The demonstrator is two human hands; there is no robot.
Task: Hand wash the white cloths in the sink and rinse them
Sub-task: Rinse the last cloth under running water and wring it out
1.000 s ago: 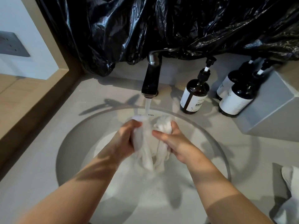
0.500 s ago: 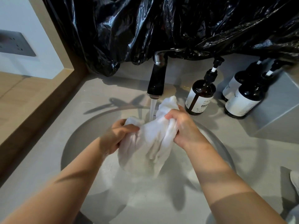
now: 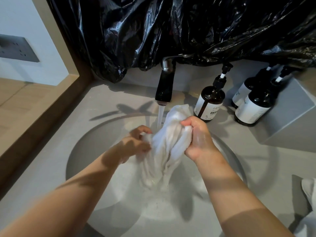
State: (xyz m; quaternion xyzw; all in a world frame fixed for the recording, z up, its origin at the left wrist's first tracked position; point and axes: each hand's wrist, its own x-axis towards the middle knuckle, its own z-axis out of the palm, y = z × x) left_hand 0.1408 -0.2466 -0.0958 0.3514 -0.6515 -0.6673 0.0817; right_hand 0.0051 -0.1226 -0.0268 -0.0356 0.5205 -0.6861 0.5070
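Grey counter [image 3: 106, 98] and round sink [image 3: 80, 151], white cloth [image 3: 168, 144] held under the running tap [image 3: 165, 86].
Clamped on the cloth: right hand [image 3: 196, 135] fisted round the upper bunch just right of the tap's stream, left hand [image 3: 135, 142] pinching folds just left of it, probably for rubbing the halves together. Loose end hanging below the tap into the sink. Pump bottles [image 3: 210, 101] right of the tap.

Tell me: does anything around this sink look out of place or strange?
Only the crumpled black plastic sheeting stands out: it covers the wall behind the sink and drapes onto the faucet top, unusual there. Nothing looks spilled; left hand and right hand grip the white cloth, and the pump bottles stand upright.
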